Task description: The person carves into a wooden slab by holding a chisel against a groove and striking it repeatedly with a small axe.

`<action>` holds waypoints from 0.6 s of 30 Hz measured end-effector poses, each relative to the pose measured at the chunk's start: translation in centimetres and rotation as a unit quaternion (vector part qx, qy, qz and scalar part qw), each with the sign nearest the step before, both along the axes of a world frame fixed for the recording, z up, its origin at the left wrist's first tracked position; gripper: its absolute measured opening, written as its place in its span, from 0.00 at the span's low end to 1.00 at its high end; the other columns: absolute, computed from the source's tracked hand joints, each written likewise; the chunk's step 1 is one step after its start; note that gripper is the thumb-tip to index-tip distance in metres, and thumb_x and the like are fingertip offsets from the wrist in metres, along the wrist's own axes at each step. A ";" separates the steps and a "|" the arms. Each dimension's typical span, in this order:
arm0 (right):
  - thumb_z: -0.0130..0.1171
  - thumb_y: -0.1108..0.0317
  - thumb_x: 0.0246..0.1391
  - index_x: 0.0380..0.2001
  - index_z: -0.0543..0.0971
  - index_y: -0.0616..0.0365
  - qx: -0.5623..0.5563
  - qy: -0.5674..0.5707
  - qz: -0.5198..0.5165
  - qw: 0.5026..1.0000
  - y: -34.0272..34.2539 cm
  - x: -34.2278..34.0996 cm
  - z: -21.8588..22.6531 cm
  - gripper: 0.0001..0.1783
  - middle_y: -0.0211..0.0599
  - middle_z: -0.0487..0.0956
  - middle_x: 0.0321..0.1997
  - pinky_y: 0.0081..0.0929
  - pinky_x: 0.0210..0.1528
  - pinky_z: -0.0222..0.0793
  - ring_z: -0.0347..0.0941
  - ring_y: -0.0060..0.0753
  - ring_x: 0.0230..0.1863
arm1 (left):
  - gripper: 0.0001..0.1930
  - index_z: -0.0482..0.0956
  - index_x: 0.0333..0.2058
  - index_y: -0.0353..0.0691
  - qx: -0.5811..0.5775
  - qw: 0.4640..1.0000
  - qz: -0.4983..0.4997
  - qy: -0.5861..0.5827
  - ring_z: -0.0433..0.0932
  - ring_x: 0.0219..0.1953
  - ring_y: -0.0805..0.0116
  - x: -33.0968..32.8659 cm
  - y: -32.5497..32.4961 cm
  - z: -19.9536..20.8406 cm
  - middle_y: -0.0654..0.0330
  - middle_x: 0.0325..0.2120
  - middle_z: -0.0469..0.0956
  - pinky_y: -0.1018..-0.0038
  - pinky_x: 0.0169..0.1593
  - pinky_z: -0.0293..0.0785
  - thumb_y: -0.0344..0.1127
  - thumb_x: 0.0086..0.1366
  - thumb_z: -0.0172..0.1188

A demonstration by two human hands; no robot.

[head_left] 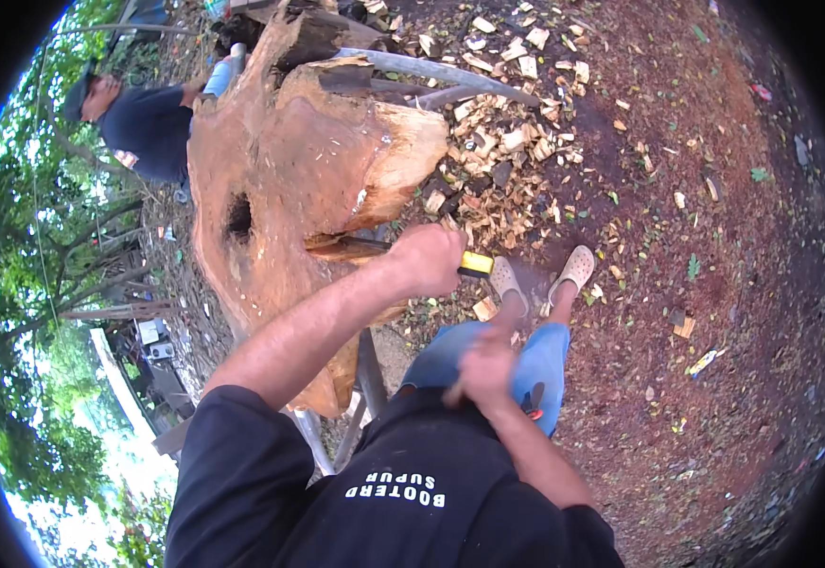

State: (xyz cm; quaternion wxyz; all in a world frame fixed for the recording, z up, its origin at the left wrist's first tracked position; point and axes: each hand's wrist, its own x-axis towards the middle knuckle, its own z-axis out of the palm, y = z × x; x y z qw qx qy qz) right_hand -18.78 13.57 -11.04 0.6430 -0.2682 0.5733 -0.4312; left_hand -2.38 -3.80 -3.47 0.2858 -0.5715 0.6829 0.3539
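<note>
My left hand (429,260) is wrapped round a chisel with a yellow and black handle (476,264). Its dark blade (360,244) reaches into a split in the edge of a large brown wood slab (289,180). Lower down, in front of my waist, my right hand (488,367) is closed and smeared by motion. A short tan stub (452,396), like the end of a wooden handle, pokes out of that fist; the rest of what it grips is too blurred to make out.
Metal legs (372,369) hold up the slab, which has a dark hole (239,216). Wood chips (512,142) litter the soil beside it. Another person (148,128) in a dark shirt and cap is beyond the slab. My clogs (574,268) stand close to the chips.
</note>
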 end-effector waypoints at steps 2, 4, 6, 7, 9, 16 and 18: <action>0.59 0.72 0.52 0.45 0.68 0.59 0.007 0.113 0.172 0.979 1.0 1.3 -2.7 0.18 0.33 0.74 0.27 0.26 0.29 0.74 0.75 0.28 0.24 | 0.15 0.77 0.39 0.35 0.008 0.999 -0.016 -0.028 0.84 0.37 0.45 0.1 -0.4 -0.1 0.43 0.29 0.83 0.54 0.45 0.80 0.34 0.53 0.64; 0.55 0.76 0.53 0.44 0.66 0.57 0.122 0.003 0.072 0.990 -0.8 -0.5 -4.7 0.16 0.32 0.72 0.24 0.22 0.20 0.70 0.70 0.23 0.17 | 0.18 0.76 0.41 0.35 -0.018 0.999 -0.034 -0.031 0.84 0.36 0.45 0.3 0.4 -1.0 0.43 0.30 0.83 0.54 0.44 0.80 0.37 0.54 0.66; 0.52 0.77 0.54 0.42 0.65 0.57 0.113 -0.022 0.011 0.993 -2.3 -1.9 -4.7 0.13 0.32 0.71 0.22 0.23 0.17 0.68 0.69 0.22 0.15 | 0.18 0.75 0.42 0.35 -0.028 0.999 -0.019 -0.031 0.84 0.36 0.45 0.5 0.2 -1.0 0.43 0.30 0.83 0.54 0.44 0.80 0.39 0.56 0.66; 0.50 0.79 0.55 0.41 0.65 0.57 0.107 -0.047 -0.048 0.992 -2.7 -2.7 -4.7 0.11 0.32 0.70 0.21 0.24 0.14 0.66 0.67 0.22 0.13 | 0.19 0.74 0.43 0.35 -0.036 0.999 -0.002 -0.032 0.84 0.36 0.44 0.7 0.4 -0.9 0.42 0.30 0.83 0.54 0.43 0.80 0.40 0.58 0.67; 0.49 0.77 0.56 0.42 0.64 0.57 0.119 -0.043 -0.063 0.990 -3.0 -4.7 -4.8 0.11 0.32 0.70 0.21 0.24 0.13 0.66 0.66 0.22 0.12 | 0.19 0.74 0.43 0.35 -0.103 0.991 0.086 -0.020 0.84 0.35 0.44 0.7 -0.5 -0.9 0.43 0.30 0.83 0.54 0.42 0.80 0.42 0.60 0.66; 0.48 0.79 0.55 0.40 0.64 0.57 0.157 0.024 -0.073 0.985 -2.3 -10.0 -6.5 0.10 0.32 0.68 0.20 0.26 0.11 0.65 0.65 0.24 0.11 | 0.17 0.71 0.40 0.39 -0.265 0.952 0.083 0.125 0.84 0.32 0.45 -7.4 -5.3 3.3 0.47 0.25 0.82 0.53 0.35 0.79 0.39 0.58 0.68; 0.48 0.79 0.55 0.40 0.64 0.57 0.173 0.010 -0.085 0.981 -1.8 -10.4 -6.6 0.10 0.32 0.69 0.20 0.26 0.11 0.65 0.65 0.24 0.11 | 0.16 0.71 0.40 0.39 -0.203 0.970 0.071 0.118 0.83 0.31 0.44 -8.1 -4.3 3.7 0.47 0.24 0.81 0.53 0.35 0.79 0.36 0.56 0.66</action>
